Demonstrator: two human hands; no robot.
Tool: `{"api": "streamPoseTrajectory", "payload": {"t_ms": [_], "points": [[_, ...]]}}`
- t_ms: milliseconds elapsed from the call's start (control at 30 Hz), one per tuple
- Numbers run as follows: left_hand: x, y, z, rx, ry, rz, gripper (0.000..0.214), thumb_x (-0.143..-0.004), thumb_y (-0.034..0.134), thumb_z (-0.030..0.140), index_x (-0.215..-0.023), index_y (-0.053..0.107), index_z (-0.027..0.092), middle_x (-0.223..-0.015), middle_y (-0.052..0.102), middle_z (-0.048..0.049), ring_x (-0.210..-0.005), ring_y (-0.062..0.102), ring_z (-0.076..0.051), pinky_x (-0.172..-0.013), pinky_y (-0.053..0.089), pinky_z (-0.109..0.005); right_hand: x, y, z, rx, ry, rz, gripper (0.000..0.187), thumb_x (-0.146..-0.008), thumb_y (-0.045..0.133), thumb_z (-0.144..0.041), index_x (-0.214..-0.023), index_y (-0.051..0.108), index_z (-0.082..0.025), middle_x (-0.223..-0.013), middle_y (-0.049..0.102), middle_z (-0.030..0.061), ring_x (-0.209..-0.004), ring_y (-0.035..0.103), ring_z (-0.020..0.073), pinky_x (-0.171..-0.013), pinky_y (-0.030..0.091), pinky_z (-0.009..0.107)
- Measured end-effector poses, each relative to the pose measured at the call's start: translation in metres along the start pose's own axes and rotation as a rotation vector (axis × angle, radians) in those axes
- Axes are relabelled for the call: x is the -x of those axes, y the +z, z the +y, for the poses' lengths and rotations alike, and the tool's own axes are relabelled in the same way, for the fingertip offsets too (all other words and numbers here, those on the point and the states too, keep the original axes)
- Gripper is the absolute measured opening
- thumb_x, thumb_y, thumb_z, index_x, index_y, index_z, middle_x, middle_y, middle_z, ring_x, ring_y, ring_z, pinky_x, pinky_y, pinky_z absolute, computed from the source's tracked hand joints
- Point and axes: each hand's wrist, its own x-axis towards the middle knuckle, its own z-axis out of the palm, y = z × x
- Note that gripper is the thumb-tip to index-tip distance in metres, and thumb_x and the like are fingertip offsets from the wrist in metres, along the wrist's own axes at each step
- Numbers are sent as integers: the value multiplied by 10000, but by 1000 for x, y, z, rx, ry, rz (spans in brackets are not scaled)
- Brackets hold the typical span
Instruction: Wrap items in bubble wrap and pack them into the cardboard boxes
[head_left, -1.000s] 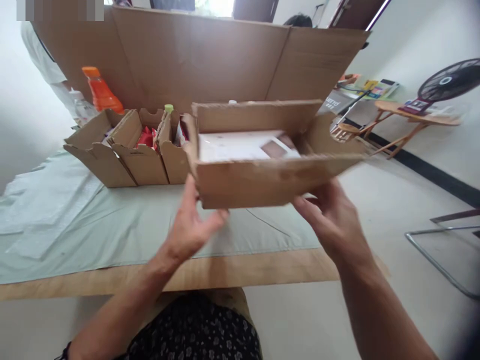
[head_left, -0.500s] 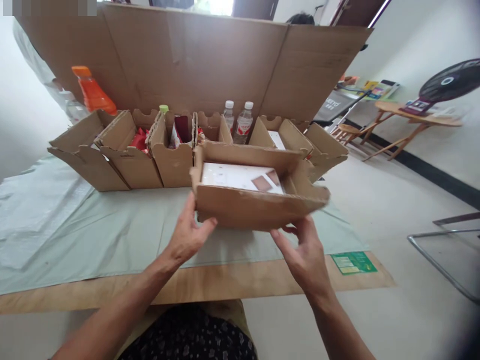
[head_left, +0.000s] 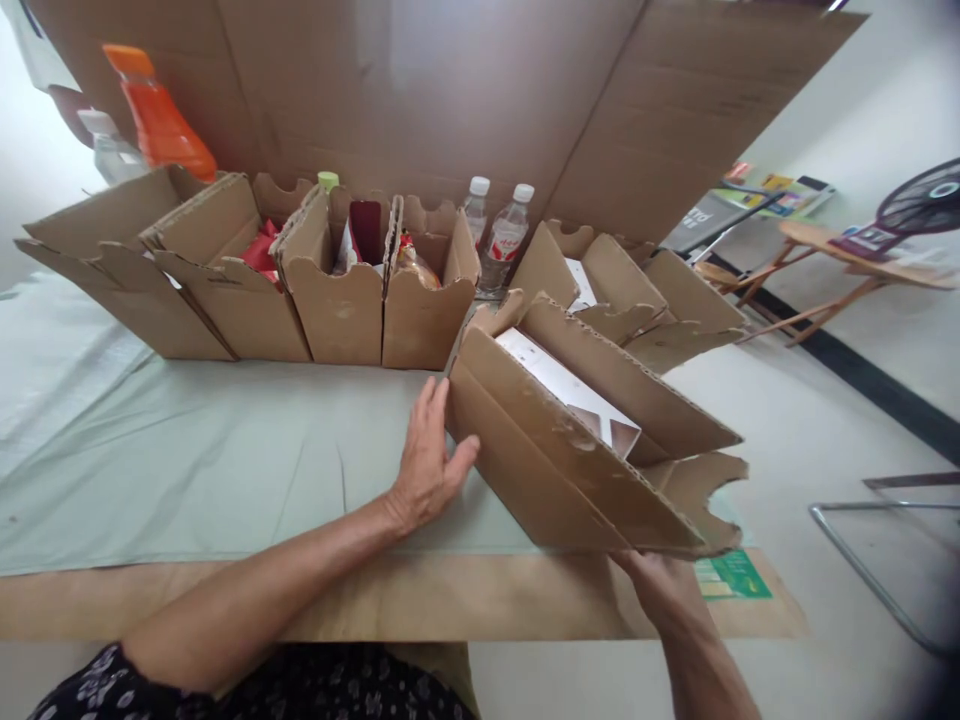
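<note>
A cardboard bin (head_left: 540,450) is turned at an angle at the right of the table, with a white box (head_left: 570,385) with brown patches lying inside. My left hand (head_left: 431,460) lies against the bin's far-left end, its fingers along the end wall and its thumb by the long side. Beneath the near-right end is my right hand (head_left: 664,580), holding it from below; its fingers are hidden by the cardboard. Behind stand a bin with a packaged snack (head_left: 420,265), a bin with red packets (head_left: 262,250) and other cardboard bins.
A large cardboard panel (head_left: 420,100) rises behind the row. Two clear bottles (head_left: 508,235) stand in the gap between bins. An orange bottle (head_left: 161,115) is at the far left. A pale green cloth (head_left: 225,450) covers the table; a fan (head_left: 919,200) is at right.
The bin has swung from nearly parallel with the row to a slant, its right end coming towards me. My right hand has moved nearer and under it. The view has also shifted.
</note>
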Motion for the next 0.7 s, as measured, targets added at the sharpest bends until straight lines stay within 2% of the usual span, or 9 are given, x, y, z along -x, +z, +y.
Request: {"api": "streamPoseTrajectory", "payload": {"t_ms": [33, 100, 200, 300, 367, 467, 567, 633, 700], "points": [[7, 5, 0, -6, 14, -32, 797, -968, 600, 407, -1646, 234, 203, -1756, 142, -205, -1637, 146, -375, -1291, 229, -650, -9, -1, 4, 14, 2, -30, 518, -608, 865, -639, -935, 721, -265, -918, 781, 99, -882, 738, 377, -789, 620, 540], [14, 12, 1, -10, 37, -96, 801, -995, 576, 453, -1663, 202, 216, -1764, 112, -204, -1642, 124, -379, -1296, 210, -658, -21, 6, 4, -2, -23, -68, 485, -620, 856, -644, -898, 726, -268, -887, 781, 96, -855, 742, 373, -749, 628, 523], [12, 17, 1, -11, 83, -171, 796, -1019, 531, 510, -1677, 177, 234, -1770, 104, -196, -1645, 124, -367, -1303, 189, -653, -21, 26, -7, -88, -48, -72, 509, -677, 851, -596, -1026, 705, -256, -1013, 789, 110, -940, 754, 346, -794, 637, 490], [12, 17, -1, -27, 134, -247, 797, -1027, 515, 534, -1687, 154, 269, -1775, 105, -178, -1646, 136, -351, -1304, 201, -644, -12, 42, -13, -151, -7, -59, 523, -760, 836, -507, -1180, 640, -264, -1174, 773, 116, -1057, 752, 305, -892, 626, 461], [15, 16, -3, -30, 166, -281, 801, -1032, 508, 542, -1692, 129, 291, -1777, 101, -166, -1646, 135, -350, -1302, 210, -644, -6, 45, -11, -134, 7, -69, 465, -803, 807, -475, -1174, 629, -258, -1160, 774, 118, -1064, 752, 292, -903, 622, 452], [19, 14, -7, -20, 224, -295, 875, -1016, 538, 569, -1699, 58, 308, -1782, 50, -166, -1646, 107, -377, -1298, 203, -655, -4, 46, -8, -15, -12, -58, 386, -830, 775, -469, -1111, 637, -243, -1067, 780, 113, -1027, 751, 293, -868, 622, 451], [16, 13, -11, -19, 279, -271, 1041, -944, 650, 593, -1699, -5, 298, -1779, 21, -187, -1640, 93, -416, -1288, 208, -674, -10, 50, -21, 89, -65, -13, 380, -835, 762, -510, -1067, 616, -247, -968, 765, 82, -900, 748, 273, -757, 618, 415], [12, 14, -14, -33, 275, -235, 1045, -931, 683, 514, -1699, 12, 284, -1775, 73, -191, -1636, 130, -410, -1288, 229, -667, -19, 57, -35, 134, -100, 6, 394, -828, 754, -561, -1016, 593, -254, -896, 744, 51, -770, 726, 246, -610, 582, 363], [9, 16, -15, -48, 223, -190, 922, -958, 635, 387, -1695, 93, 273, -1759, 180, -178, -1626, 208, -376, -1295, 257, -639, -34, 65, -47, 198, -142, 23, 418, -818, 742, -608, -982, 581, -259, -871, 738, 35, -696, 701, 229, -545, 542, 343]]}}
